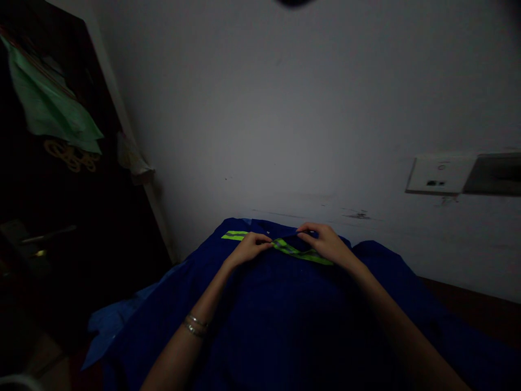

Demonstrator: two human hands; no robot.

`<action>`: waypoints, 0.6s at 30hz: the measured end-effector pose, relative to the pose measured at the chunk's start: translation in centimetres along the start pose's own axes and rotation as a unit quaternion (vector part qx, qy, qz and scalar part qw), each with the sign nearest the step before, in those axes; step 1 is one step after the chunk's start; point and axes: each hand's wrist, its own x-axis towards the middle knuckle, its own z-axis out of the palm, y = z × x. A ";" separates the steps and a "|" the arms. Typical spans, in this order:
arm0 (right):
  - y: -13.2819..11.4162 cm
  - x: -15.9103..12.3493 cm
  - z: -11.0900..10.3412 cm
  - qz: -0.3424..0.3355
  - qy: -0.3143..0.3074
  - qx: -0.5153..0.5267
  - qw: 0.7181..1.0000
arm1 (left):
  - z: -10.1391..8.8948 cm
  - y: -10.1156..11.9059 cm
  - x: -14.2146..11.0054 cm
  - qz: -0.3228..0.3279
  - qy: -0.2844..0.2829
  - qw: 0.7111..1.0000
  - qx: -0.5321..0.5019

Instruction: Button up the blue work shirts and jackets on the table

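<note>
Pinching garment (260,315) — left hand (251,247), right hand (325,242), outstretched

Bare left forearm (211,296) and bare right forearm (391,315) slant inward from the near side! Bare left hand (251,247) in a thumb-and-finger pinch; bare right hand (323,240), fingers bent, pinching too!

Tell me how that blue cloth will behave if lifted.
The blue cloth will likely droop, since its longer yellow-green strip curves beside the left hand. It may drag if lifted only where the right hand pinches it, as it spreads well beyond both hands.
</note>
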 end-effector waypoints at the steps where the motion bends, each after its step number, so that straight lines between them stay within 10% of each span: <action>1: 0.1 0.0 0.0 0.007 0.003 -0.004 1.000 | 0.0 -0.2 0.0 -0.010 -0.003 1.000 -0.010; 7: 1.0 0.2 -0.1 0.011 0.031 -0.030 0.999 | -0.6 -0.4 -0.2 -0.042 -0.038 0.997 -0.058; 11: 1.6 -0.3 -0.4 0.002 -0.158 0.000 0.987 | -1.0 -1.1 -0.5 -0.075 -0.143 0.983 -0.088; 18: 1.1 -1.4 -0.1 0.059 -0.433 0.070 0.897 | 0.6 -6.3 1.3 -0.233 0.179 0.937 -0.188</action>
